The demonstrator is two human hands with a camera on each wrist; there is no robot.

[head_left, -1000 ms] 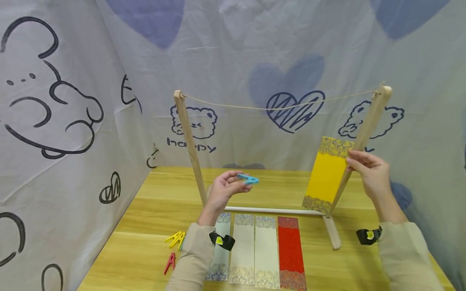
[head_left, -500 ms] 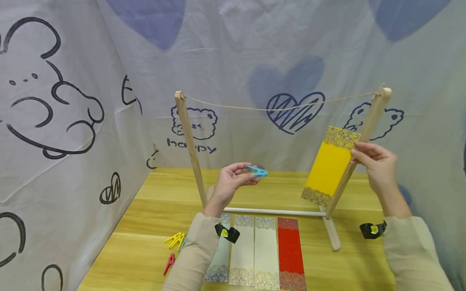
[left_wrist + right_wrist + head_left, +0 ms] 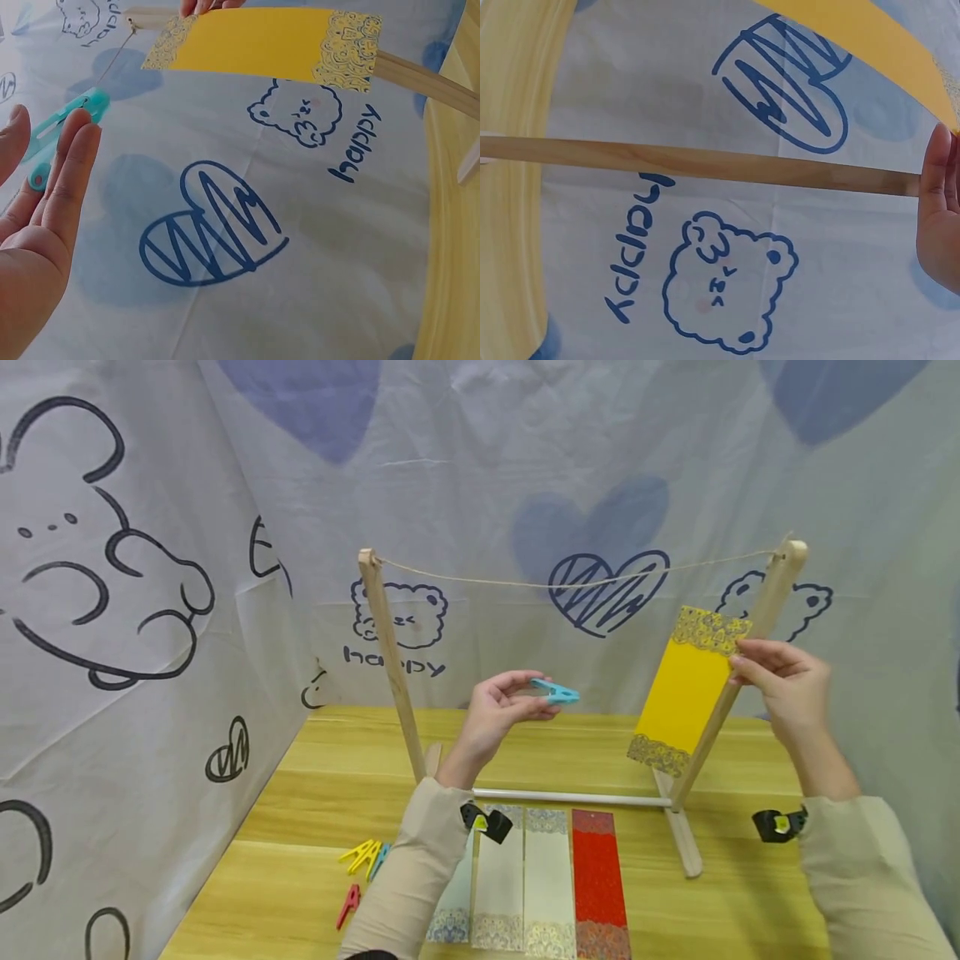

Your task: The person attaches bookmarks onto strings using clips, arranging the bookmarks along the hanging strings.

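In the head view my left hand (image 3: 491, 718) pinches a light blue clothespin (image 3: 558, 692) between thumb and fingers, its nose pointing right. My right hand (image 3: 791, 685) pinches a yellow paper strip (image 3: 686, 693) by its right edge, near the patterned top border. The strip hangs tilted in front of the right wooden post (image 3: 776, 581), below the string (image 3: 517, 583) tied between two posts. From the left wrist, the clothespin (image 3: 64, 124) shows between thumb and fingers, with the yellow strip (image 3: 255, 45) beyond. The right wrist view catches only part of the right hand (image 3: 941, 217).
On the wooden table lie a red strip (image 3: 598, 877), two cream strips and a pale blue one, side by side. Yellow clothespins (image 3: 363, 856), a blue one and a red clothespin (image 3: 348, 906) lie left of my forearm. A white bar (image 3: 570, 797) joins the posts low down.
My left hand has moved right and up with the blue clothespin. The right hand has raised the yellow strip slightly, up and to the right, closer to the string.
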